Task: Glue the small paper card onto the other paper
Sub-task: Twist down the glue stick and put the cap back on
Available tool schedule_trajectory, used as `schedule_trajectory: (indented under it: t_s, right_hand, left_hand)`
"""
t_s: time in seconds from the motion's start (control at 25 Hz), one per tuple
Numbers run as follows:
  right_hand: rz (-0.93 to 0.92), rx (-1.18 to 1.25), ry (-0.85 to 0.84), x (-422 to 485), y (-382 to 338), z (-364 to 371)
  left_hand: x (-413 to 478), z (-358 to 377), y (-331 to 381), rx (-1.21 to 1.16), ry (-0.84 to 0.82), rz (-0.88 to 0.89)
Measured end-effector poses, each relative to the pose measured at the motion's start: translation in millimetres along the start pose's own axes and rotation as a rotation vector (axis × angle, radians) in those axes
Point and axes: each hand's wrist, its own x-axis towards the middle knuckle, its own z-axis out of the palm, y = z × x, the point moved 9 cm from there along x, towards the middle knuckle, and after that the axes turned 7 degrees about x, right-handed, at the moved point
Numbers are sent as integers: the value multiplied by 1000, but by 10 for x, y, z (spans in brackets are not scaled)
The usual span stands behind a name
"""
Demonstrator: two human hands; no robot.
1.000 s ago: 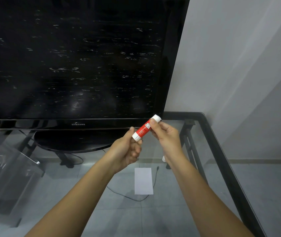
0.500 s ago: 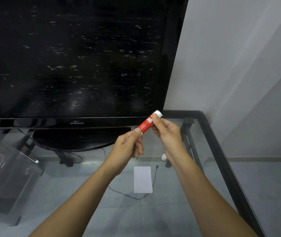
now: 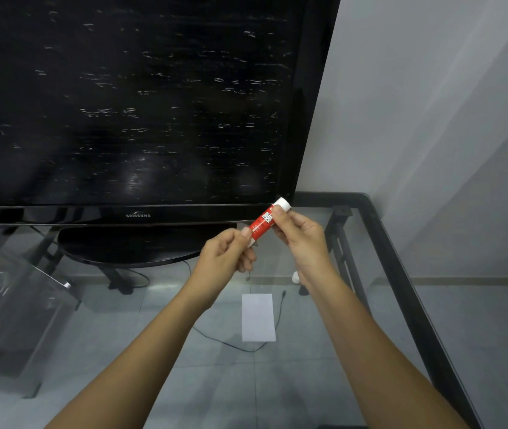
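Note:
A red and white glue stick [image 3: 264,220] is held tilted in the air above the glass table, its white end pointing up and to the right. My left hand [image 3: 226,253] pinches its lower end, which the fingers hide. My right hand [image 3: 300,232] grips its upper half just below the white tip. A small white paper card [image 3: 258,317] lies flat on the glass below and between my forearms. A small white round object [image 3: 294,277] rests on the glass just behind my right wrist. No second sheet of paper is in view.
A large black television [image 3: 129,103] on an oval stand [image 3: 122,247] fills the back of the glass table. The table's black frame [image 3: 401,274] runs along the right side. A thin cable [image 3: 228,343] shows through the glass. A grey wall rises at right.
Both hands have lifted the glue stick slightly up and away from me. My left fingers have shifted over the stick's lower end, which showed white a second ago.

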Motion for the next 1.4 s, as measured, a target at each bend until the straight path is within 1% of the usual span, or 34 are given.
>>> schedule_trajectory:
  t_s: [0.04, 0.16, 0.2, 0.24, 0.28, 0.32, 0.4, 0.44, 0.48, 0.52, 0.56, 0.6, 0.68, 0.72, 0.76, 0.8, 0.88, 0.92, 0.96, 1.0, 1.08, 1.16, 1.24, 1.28, 1.36, 1.4]
  right_hand:
    - [3, 1, -8, 2, 4, 16]
    - [21, -23, -13, 7, 44, 27]
    - [23, -35, -9, 5, 54, 23]
    - [22, -44, -5, 5, 65, 15]
    - [19, -49, -1, 7, 68, 9]
    - [15, -52, 8, 11, 66, -3]
    - [9, -49, 32, 21, 49, -32]
    - [11, -48, 42, 27, 43, -44]
    - [14, -51, 48, 32, 41, -54]
    - [17, -58, 47, 37, 38, -61]
    - [16, -68, 39, 41, 35, -64]
    - [13, -76, 29, 44, 31, -63]
    - [11, -89, 17, 51, 28, -71]
    - [14, -94, 17, 57, 34, -80]
    - [17, -96, 18, 61, 44, -88]
    - [20, -96, 20, 62, 55, -93]
    - [21, -103, 19, 65, 90, -104]
    - [26, -113, 19, 69, 114, -112]
    - [37, -123, 11, 73, 142, -116]
    - [51, -134, -6, 91, 182, -125]
    - [72, -178, -25, 164, 302, -204]
    - [82, -333, 49, 273, 481, -454]
    - [94, -620, 133, 353, 737, -808]
    - [112, -781, 123, 371, 901, -944]
    - [156, -1090, 17, 344, 1262, -1099]
    - [175, -1186, -34, 333, 1430, -1151]
  left_hand:
    - [4, 44, -66, -95, -49, -81]
    - [-68, 203, -249, -451, -242, -449]
    - [-98, 226, -285, -500, -270, -529]
    - [-104, 218, -311, -485, -267, -559]
    - [-82, 173, -319, -394, -235, -524]
    - [-35, 109, -289, -251, -178, -425]
    - [32, -33, -95, 24, -10, -137]
    - [41, -89, 1, 111, 59, -11]
    - [40, -114, 60, 153, 93, 61]
    - [45, -117, 76, 150, 89, 83]
    - [56, -99, 62, 106, 53, 67]
    - [65, -61, 20, 35, -2, 17]
    - [64, 22, -105, -151, -116, -156]
    - [61, 50, -148, -209, -145, -223]
    - [58, 55, -173, -206, -138, -240]
    - [63, 34, -159, -118, -105, -197]
    - [66, -42, -17, 246, 31, 9]
    - [36, -65, 69, 385, 116, 108]
    - [2, -76, 125, 448, 182, 165]
    - [-20, -83, 137, 459, 219, 186]
    - [-17, -99, 91, 458, 250, 173]
    - [7, -114, 1, 474, 259, 132]
    - [25, -120, -74, 483, 262, 102]
    - [32, -118, -110, 483, 258, 90]
    - [33, -116, -173, 478, 243, 66]
    - [47, -119, -209, 479, 237, 50]
